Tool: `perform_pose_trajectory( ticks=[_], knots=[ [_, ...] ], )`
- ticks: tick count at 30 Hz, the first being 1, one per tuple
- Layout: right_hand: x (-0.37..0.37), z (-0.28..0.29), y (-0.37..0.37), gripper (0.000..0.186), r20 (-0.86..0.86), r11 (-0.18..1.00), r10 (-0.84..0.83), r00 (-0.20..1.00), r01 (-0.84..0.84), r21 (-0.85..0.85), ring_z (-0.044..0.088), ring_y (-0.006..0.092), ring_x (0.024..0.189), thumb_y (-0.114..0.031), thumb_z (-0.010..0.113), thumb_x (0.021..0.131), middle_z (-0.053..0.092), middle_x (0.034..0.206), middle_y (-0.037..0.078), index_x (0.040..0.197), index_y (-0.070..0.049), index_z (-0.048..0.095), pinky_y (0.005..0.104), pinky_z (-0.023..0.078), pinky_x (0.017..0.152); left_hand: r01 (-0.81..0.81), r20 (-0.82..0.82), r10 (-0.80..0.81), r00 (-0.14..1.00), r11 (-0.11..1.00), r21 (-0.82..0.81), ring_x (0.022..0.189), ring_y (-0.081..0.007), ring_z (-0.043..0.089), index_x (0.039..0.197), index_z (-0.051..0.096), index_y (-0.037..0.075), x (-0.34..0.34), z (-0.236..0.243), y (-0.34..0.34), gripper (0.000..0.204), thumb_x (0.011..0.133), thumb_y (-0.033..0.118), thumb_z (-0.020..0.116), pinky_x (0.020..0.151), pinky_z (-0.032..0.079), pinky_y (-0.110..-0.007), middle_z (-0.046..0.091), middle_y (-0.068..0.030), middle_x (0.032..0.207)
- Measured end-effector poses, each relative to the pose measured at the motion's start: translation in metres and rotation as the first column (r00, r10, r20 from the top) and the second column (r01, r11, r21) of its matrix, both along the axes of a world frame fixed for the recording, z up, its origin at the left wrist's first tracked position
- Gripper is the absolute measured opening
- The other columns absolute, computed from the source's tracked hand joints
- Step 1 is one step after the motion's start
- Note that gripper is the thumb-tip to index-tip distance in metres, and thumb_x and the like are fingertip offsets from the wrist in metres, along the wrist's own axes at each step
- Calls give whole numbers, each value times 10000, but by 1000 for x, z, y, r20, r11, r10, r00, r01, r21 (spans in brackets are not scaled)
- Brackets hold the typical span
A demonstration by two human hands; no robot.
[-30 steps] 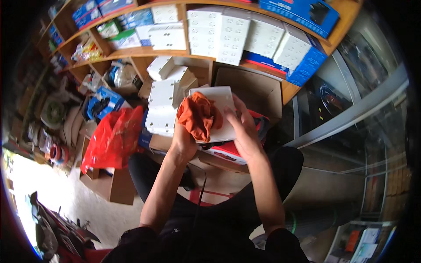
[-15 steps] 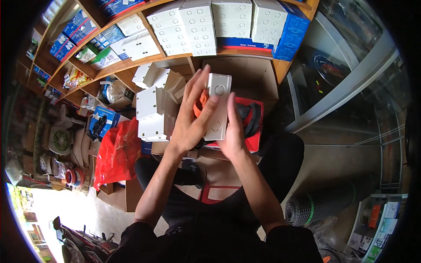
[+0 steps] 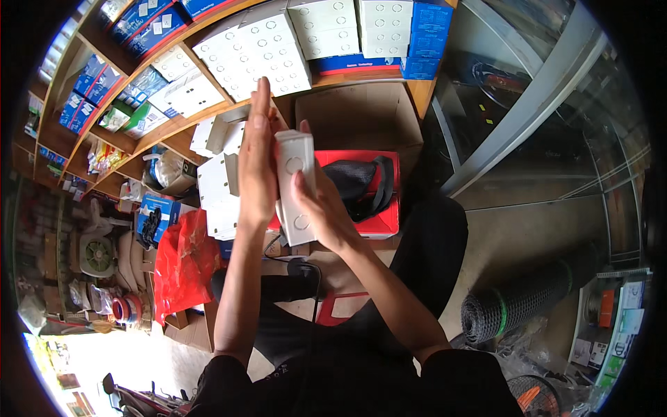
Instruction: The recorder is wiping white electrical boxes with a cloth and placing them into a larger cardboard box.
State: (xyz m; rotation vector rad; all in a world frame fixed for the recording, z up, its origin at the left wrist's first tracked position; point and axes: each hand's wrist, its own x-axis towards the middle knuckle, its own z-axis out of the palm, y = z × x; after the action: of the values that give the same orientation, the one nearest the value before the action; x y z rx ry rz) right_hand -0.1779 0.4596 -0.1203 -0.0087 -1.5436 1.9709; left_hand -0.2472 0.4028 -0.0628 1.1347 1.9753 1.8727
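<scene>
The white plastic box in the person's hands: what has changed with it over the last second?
The orange cloth seen against the white plastic box is out of sight; the left hand now lies flat on its side. The right hand keeps its grip. The red tray stays put.

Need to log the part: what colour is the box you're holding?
White, seen in the head view: the box sits between the left hand and right hand.

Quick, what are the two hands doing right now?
Left hand: open and flat, fingers straight, pressed against the side of the white box.
Right hand: closed around the white box, holding it from the other side.
</scene>
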Motion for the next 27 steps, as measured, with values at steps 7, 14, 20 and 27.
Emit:
perform_pose_trajectory(
  ticks=[7, 14, 20, 27],
  knots=[
    [13, 3, 11, 837, 24, 994, -97, 995, 96, 45, 291, 339, 1517, -483, 601, 1012, 303, 1628, 205, 1647, -83, 230, 426, 267, 1217, 26, 174, -42, 984, 995, 98, 1516, -219, 311, 1651, 194, 47, -1, -32, -7, 668, 1139, 477, 195, 1249, 215, -357, 300, -105, 1675],
    [13, -2, 26, 687, 38, 937, -86, 996, 94, -336, 604, 203, 1193, -390, 648, 988, 652, 1274, 130, 1533, -21, 449, 353, 457, 1021, 53, 191, -98, 977, 972, 227, 1538, -209, 256, 1664, 140, 89, 11, -33, -5, 668, 1130, 483, 224, 1238, 256, -390, 195, -103, 1710],
    [11, -7, -15, 508, -57, 896, -14, 998, -13, -445, 599, 124, 1102, -401, 584, 1040, 655, 1185, 52, 1368, -14, 570, 296, 451, 973, 15, -181, -28, 983, 998, -69, 1598, -323, -60, 1653, 63, 37, -15, 4, -11, 783, 1103, 562, 251, 1266, -88, -486, 14, -167, 1735],
    [15, -11, -3, 385, -82, 751, -38, 996, -26, -659, 607, 77, 967, -393, 575, 1053, 636, 1100, -16, 1281, -86, 614, 273, 486, 833, 94, -337, -196, 921, 950, -297, 1601, -348, 45, 1651, 200, 71, 6, -12, -27, 654, 1122, 438, 313, 1275, -23, -502, 129, -210, 1717]
  ],
)
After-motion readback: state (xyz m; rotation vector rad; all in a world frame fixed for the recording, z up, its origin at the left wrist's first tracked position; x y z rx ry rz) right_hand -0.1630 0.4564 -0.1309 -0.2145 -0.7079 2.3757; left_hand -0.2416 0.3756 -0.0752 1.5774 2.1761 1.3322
